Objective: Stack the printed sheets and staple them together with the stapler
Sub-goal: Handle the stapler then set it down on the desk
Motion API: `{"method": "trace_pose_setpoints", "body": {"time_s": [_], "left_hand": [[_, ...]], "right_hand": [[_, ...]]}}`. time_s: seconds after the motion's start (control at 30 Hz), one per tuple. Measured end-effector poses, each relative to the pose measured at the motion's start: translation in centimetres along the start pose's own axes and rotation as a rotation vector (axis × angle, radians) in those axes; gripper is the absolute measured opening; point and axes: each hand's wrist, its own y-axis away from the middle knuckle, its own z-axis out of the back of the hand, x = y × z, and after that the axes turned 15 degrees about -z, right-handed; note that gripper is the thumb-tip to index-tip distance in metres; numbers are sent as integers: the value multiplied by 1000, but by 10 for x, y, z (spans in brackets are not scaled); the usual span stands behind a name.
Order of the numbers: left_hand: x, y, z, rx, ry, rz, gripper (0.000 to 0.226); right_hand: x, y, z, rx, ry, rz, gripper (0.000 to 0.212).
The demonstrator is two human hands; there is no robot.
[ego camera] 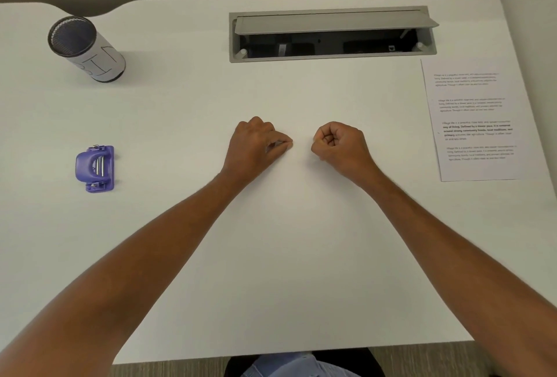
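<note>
Head view: both hands rest on the white counter [286, 241] near its middle, close together but apart. The left hand [256, 144] has its fingers [283, 143] curled under, thumb against forefinger, with nothing seen between them. The right hand [340, 144] is balled into a fist and holds nothing. The purple stapler [95, 168] lies well off to the left of the left hand. The printed sheets [476, 120] lie flat at the right edge, well apart from the right hand; how many there are I cannot tell. A mesh cup [87, 49] stands far left, and a cable hatch [331, 34] is open at the back.
</note>
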Motion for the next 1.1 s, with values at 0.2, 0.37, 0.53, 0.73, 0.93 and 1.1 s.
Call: {"method": "trace_pose_setpoints", "body": {"time_s": [0.2,0.37,0.53,0.73,0.93,1.1], "left_hand": [[0,-3,-1,32,-37,-30,15],[-3,-5,-5,55,-63,-18,15],[-7,-7,-4,87,11,98,15],[3,1,-2,-112,338,439,10],[-1,7,-1,-143,401,479,8],[-5,2,-6,-16,200,412,16]], "right_hand": [[2,2,-1,8,-13,25,3],[2,3,-1,2,-11,43,2],[1,4,-1,-7,-9,42,3],[0,4,-1,-1,-51,35,5],[0,3,-1,3,-65,26,7],[0,3,-4,-1,17,85,4]]}}
